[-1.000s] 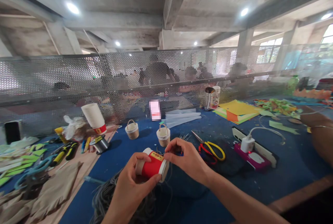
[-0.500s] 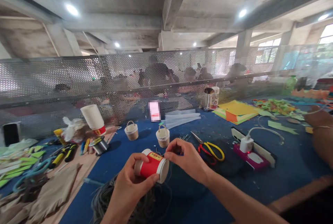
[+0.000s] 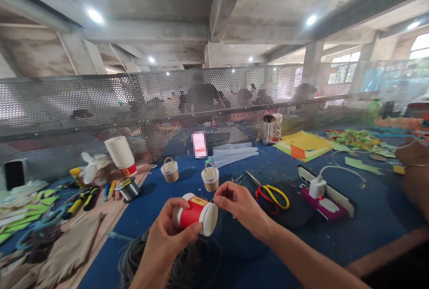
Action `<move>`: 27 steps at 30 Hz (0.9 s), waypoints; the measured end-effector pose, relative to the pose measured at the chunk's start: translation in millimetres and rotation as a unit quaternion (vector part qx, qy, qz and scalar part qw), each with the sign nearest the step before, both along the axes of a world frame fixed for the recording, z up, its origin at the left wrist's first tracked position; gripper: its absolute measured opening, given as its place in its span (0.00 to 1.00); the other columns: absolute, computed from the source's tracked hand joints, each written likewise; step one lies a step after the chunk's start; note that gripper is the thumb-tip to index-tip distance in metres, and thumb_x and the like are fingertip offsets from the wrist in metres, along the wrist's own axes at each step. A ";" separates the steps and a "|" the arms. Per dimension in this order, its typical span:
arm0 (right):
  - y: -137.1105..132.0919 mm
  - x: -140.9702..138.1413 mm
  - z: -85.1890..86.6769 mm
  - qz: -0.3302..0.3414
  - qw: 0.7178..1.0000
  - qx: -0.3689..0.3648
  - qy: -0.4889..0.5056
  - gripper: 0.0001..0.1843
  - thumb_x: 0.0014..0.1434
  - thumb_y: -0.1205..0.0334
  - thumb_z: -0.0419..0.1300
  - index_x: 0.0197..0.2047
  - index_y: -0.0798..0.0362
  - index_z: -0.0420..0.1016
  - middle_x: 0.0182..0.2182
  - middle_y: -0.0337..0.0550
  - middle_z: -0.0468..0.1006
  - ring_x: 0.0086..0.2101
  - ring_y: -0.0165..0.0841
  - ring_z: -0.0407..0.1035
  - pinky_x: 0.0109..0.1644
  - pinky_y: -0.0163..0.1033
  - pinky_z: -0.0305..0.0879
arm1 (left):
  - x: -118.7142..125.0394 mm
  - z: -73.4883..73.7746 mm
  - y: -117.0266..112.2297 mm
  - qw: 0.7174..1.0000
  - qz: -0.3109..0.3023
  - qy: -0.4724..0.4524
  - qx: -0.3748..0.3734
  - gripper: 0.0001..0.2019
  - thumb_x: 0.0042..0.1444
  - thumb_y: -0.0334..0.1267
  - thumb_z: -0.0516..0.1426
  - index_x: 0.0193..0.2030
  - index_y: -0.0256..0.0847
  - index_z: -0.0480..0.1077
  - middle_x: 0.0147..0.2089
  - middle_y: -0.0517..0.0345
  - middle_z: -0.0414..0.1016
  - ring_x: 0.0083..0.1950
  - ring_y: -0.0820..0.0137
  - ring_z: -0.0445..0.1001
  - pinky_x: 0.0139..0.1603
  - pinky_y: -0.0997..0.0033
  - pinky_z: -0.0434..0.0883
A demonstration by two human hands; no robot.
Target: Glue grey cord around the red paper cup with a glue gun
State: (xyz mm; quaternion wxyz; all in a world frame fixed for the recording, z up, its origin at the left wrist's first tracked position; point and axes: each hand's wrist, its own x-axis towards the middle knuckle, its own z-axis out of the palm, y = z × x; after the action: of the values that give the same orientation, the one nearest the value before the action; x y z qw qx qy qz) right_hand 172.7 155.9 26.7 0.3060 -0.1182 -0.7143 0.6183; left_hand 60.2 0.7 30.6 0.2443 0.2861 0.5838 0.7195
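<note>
My left hand is wrapped round a red and white paper cup, which lies on its side above the blue table mat. Beside the cup's rim, my right hand has its fingers pinched together on something thin that I cannot make out. A coil of grey cord lies under my left hand. Two small woven baskets stand just beyond the cup. Yellow-handled scissors lie to the right of my right hand.
A stack of paper cups, pliers and a wire spool sit on the left. A phone and charger lie on the right, coloured paper behind them. A perforated metal screen closes the far edge. Another person's arm rests at right.
The cup has turned a little in my left hand, showing more of its white bottom. My right hand has shifted slightly away from the rim.
</note>
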 end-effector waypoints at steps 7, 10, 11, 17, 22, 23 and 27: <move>-3.0 -1.7 -4.8 0.021 0.999 -0.049 0.009 0.10 0.58 0.56 0.65 0.35 0.55 0.76 0.28 0.35 0.72 0.30 0.28 0.64 0.35 0.33 0.60 | -4.1 0.4 -1.9 1.000 -0.002 -0.021 -0.008 0.29 0.34 0.39 0.74 0.40 0.44 0.64 0.27 0.65 0.78 0.22 0.75 0.71 0.23 0.78 0.70; -5.9 -2.0 -4.8 0.024 0.997 -0.071 0.017 0.10 0.58 0.55 0.65 0.33 0.54 0.75 0.26 0.34 0.71 0.29 0.28 0.64 0.34 0.33 0.60 | -6.2 -0.2 -2.3 0.999 -0.002 -0.032 -0.006 0.28 0.34 0.39 0.74 0.40 0.44 0.64 0.28 0.65 0.78 0.22 0.75 0.72 0.24 0.78 0.70; -6.9 -2.4 -4.9 0.025 0.997 -0.075 0.021 0.10 0.58 0.55 0.65 0.33 0.54 0.75 0.26 0.34 0.71 0.29 0.29 0.64 0.34 0.33 0.60 | -6.3 -0.2 -2.2 0.999 -0.001 -0.038 -0.001 0.28 0.34 0.39 0.74 0.40 0.44 0.65 0.28 0.65 0.78 0.22 0.76 0.72 0.24 0.78 0.70; -9.6 -8.1 -14.4 0.030 0.995 -0.079 0.050 0.09 0.61 0.56 0.63 0.38 0.53 0.77 0.30 0.37 0.76 0.31 0.31 0.69 0.38 0.35 0.66 | -5.3 3.2 0.6 0.997 0.012 -0.081 0.014 0.28 0.35 0.39 0.74 0.42 0.42 0.67 0.35 0.62 0.80 0.24 0.74 0.75 0.26 0.76 0.73; -9.8 -11.1 -21.7 0.008 0.997 -0.054 0.057 0.09 0.62 0.58 0.61 0.43 0.52 0.79 0.34 0.40 0.80 0.34 0.34 0.73 0.41 0.38 0.69 | -5.6 4.7 1.7 0.994 0.025 -0.105 0.033 0.28 0.37 0.37 0.74 0.45 0.40 0.69 0.41 0.57 0.82 0.30 0.72 0.78 0.30 0.74 0.78; -10.2 -11.0 -21.5 0.004 0.997 -0.049 0.055 0.10 0.62 0.59 0.61 0.44 0.52 0.80 0.35 0.41 0.81 0.35 0.35 0.73 0.42 0.38 0.70 | -5.5 4.3 1.4 0.993 0.024 -0.105 0.038 0.28 0.38 0.37 0.74 0.46 0.40 0.69 0.42 0.57 0.82 0.32 0.71 0.79 0.31 0.74 0.78; -11.9 -10.6 -18.6 -0.002 0.998 -0.051 0.046 0.12 0.62 0.60 0.61 0.46 0.52 0.81 0.37 0.42 0.82 0.40 0.39 0.76 0.48 0.41 0.70 | -6.3 1.3 0.5 0.992 0.015 -0.114 0.061 0.27 0.42 0.36 0.72 0.49 0.39 0.70 0.44 0.55 0.82 0.37 0.69 0.81 0.38 0.71 0.80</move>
State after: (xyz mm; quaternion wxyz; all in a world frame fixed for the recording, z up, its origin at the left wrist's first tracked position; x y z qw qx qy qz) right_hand 162.0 144.0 8.1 0.3332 -0.1062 -0.6664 0.6584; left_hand 53.9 1.2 31.9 0.2806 0.2078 0.5116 0.7851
